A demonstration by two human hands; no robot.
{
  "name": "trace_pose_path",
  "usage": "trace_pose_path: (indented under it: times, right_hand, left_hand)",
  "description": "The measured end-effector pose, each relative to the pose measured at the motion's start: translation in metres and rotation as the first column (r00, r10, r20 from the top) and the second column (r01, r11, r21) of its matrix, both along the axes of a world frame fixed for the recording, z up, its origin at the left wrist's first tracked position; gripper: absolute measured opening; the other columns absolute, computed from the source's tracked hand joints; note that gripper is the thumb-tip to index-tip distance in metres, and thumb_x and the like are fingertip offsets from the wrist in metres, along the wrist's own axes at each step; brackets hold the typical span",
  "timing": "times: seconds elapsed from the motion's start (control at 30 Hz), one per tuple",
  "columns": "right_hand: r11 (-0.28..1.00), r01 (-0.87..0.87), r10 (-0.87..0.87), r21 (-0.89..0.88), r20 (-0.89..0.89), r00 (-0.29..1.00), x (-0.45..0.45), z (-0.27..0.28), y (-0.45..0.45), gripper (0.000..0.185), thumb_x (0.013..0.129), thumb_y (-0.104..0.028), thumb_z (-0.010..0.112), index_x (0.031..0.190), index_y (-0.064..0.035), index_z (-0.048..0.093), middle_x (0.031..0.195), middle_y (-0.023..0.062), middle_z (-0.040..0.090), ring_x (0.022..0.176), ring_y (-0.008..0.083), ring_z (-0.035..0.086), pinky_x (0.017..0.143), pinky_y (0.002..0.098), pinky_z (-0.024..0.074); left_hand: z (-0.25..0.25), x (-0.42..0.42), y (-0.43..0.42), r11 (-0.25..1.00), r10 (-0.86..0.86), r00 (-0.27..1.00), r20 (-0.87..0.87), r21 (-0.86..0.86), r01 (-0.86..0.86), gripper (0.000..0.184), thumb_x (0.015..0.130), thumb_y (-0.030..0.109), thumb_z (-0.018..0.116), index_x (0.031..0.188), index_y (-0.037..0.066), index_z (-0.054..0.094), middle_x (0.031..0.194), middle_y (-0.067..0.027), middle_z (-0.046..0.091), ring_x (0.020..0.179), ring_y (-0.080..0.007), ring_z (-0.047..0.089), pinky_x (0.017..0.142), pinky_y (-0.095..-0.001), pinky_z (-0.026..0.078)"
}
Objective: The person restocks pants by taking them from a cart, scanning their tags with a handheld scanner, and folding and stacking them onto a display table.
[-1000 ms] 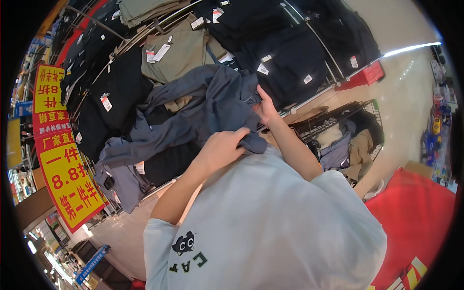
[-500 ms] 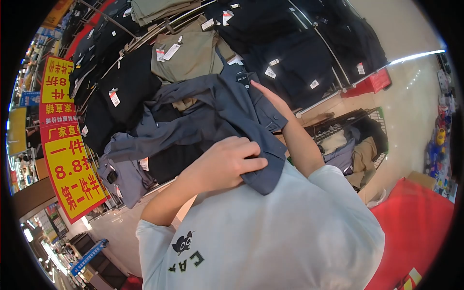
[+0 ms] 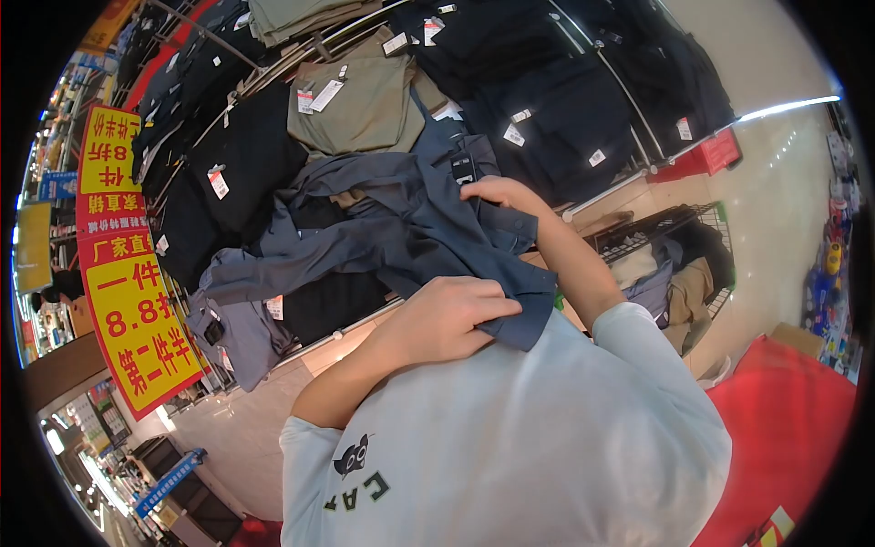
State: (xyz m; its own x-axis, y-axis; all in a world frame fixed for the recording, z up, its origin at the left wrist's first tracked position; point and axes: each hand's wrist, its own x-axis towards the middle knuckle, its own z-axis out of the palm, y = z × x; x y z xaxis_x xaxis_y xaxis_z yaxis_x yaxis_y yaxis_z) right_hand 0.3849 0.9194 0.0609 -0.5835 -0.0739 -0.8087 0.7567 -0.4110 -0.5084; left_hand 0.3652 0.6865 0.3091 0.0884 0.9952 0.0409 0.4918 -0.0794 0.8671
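Note:
A dark grey-blue garment [image 3: 365,214] with buttons and a collar label lies crumpled across the displayed clothes, its near end drawn towards my body. My left hand [image 3: 453,314] is closed on its lower edge, in front of my light shirt. Further up and to the right, my right hand [image 3: 504,194] pinches the garment beside the dark label [image 3: 463,170]. A folded olive garment [image 3: 355,109] with white tags lies just behind it. Under its left end is a greyish-purple garment [image 3: 246,342].
Dark folded clothes [image 3: 547,118] with tags fill the metal-railed rack. A wire basket [image 3: 725,260] of clothes stands at the right, near a red cloth [image 3: 784,419]. On the left hangs a red and yellow sign [image 3: 137,319].
The near part of the garment has been turned over and spread, showing its label and buttoned edge. My right hand has gone from outstretched to pinching; my left hand has shifted slightly right.

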Motion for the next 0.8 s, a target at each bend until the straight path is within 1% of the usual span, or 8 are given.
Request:
trace_pose_path:
  times: [0.1, 0.13, 0.3, 0.37, 0.43, 0.53, 0.77, 0.8]
  right_hand:
    - [0.93, -0.192, 0.185, 0.313, 0.05, 0.981, -0.002, -0.013, 0.002, 0.034, 0.09, -0.024, 0.063, 0.114, 0.0001, 0.065, 0.096, 0.0091, 0.07, 0.082, 0.0174, 0.067, 0.07, 0.0334, 0.0547]
    - [0.961, -0.059, 0.071, 0.27, -0.038, 0.997, 0.003, -0.011, 0.005, 0.033, 0.089, -0.02, 0.062, 0.114, 0.0, 0.066, 0.097, 0.0086, 0.069, 0.086, 0.0155, 0.066, 0.071, 0.0316, 0.0534]
    - [0.93, 0.363, -0.277, 0.053, -0.545, 0.791, 0.009, 0.078, 0.009, 0.021, 0.096, -0.012, 0.057, 0.113, -0.0028, 0.065, 0.105, 0.0048, 0.068, 0.09, 0.0116, 0.064, 0.079, 0.026, 0.052]
    - [0.897, 0.441, -0.397, -0.03, -0.495, 0.773, 0.012, 0.124, 0.013, 0.024, 0.099, -0.018, 0.057, 0.116, -0.0026, 0.064, 0.105, 0.0043, 0.069, 0.091, 0.0106, 0.065, 0.081, 0.025, 0.0522]
    - [0.899, 0.437, -0.393, -0.039, -0.514, 0.763, 0.012, 0.151, 0.017, 0.029, 0.101, -0.025, 0.056, 0.116, -0.0024, 0.063, 0.104, 0.0038, 0.069, 0.091, 0.0098, 0.065, 0.08, 0.0244, 0.0523]
    - [0.88, 0.44, -0.216, 0.177, -0.677, 0.704, 0.021, 0.185, 0.011, 0.035, 0.103, -0.032, 0.054, 0.117, -0.0022, 0.063, 0.106, 0.003, 0.068, 0.093, 0.0077, 0.062, 0.083, 0.0241, 0.0502]
    - [0.78, 0.612, -0.277, 0.131, -0.804, 0.526, 0.046, 0.21, 0.002, 0.042, 0.102, -0.036, 0.053, 0.127, -0.003, 0.057, 0.113, 0.0024, 0.063, 0.104, 0.0092, 0.056, 0.091, 0.0248, 0.0446]
    - [0.666, 0.473, 0.092, 0.576, -0.693, 0.715, 0.053, 0.212, 0.005, 0.044, 0.099, -0.034, 0.061, 0.13, -0.003, 0.054, 0.116, 0.0026, 0.061, 0.107, 0.0104, 0.053, 0.094, 0.0264, 0.0429]
  left_hand:
    - [0.002, -0.016, 0.004, 0.993, 0.087, 0.989, 0.116, -0.088, -0.077, 0.037, 0.066, 0.001, 0.066, 0.103, 0.004, 0.069, 0.09, -0.0106, 0.067, 0.082, -0.0319, 0.064, 0.073, -0.0362, 0.052]
    - [-0.005, -0.026, 0.005, 0.991, 0.123, 0.983, 0.139, -0.069, -0.114, 0.037, 0.066, 0.0, 0.066, 0.103, 0.002, 0.068, 0.092, -0.0129, 0.068, 0.082, -0.0342, 0.065, 0.074, -0.0359, 0.052]
    - [-0.018, -0.088, 0.032, 0.956, 0.233, 0.954, 0.187, -0.226, -0.189, 0.027, 0.088, 0.019, 0.074, 0.105, -0.001, 0.066, 0.081, -0.0024, 0.063, 0.077, -0.0071, 0.051, 0.07, -0.0255, 0.046]
    - [-0.021, -0.106, 0.051, 0.945, 0.186, 0.975, 0.125, -0.294, -0.142, 0.023, 0.09, 0.015, 0.069, 0.105, -0.001, 0.066, 0.081, -0.0029, 0.063, 0.077, -0.0071, 0.052, 0.071, -0.0258, 0.045]
    - [-0.021, -0.11, 0.072, 0.954, 0.168, 0.986, 0.015, -0.255, -0.159, 0.024, 0.088, 0.019, 0.069, 0.103, 0.001, 0.066, 0.087, -0.0165, 0.067, 0.078, -0.0295, 0.061, 0.075, -0.0341, 0.048]
    - [-0.029, -0.108, 0.094, 0.985, 0.171, 0.985, -0.017, -0.032, -0.171, 0.018, 0.09, 0.013, 0.066, 0.102, 0.001, 0.065, 0.078, -0.0055, 0.062, 0.072, -0.015, 0.053, 0.069, -0.0298, 0.045]
    - [-0.017, -0.091, 0.137, 0.92, 0.377, 0.924, -0.059, 0.135, -0.367, 0.026, 0.087, 0.024, 0.07, 0.1, 0.002, 0.069, 0.082, -0.0152, 0.067, 0.073, -0.0265, 0.063, 0.07, -0.0341, 0.048]
    - [-0.024, -0.085, 0.14, 0.892, 0.437, 0.898, -0.044, 0.147, -0.427, 0.029, 0.085, 0.029, 0.071, 0.095, 0.001, 0.07, 0.081, -0.0162, 0.068, 0.073, -0.0297, 0.063, 0.07, -0.036, 0.049]
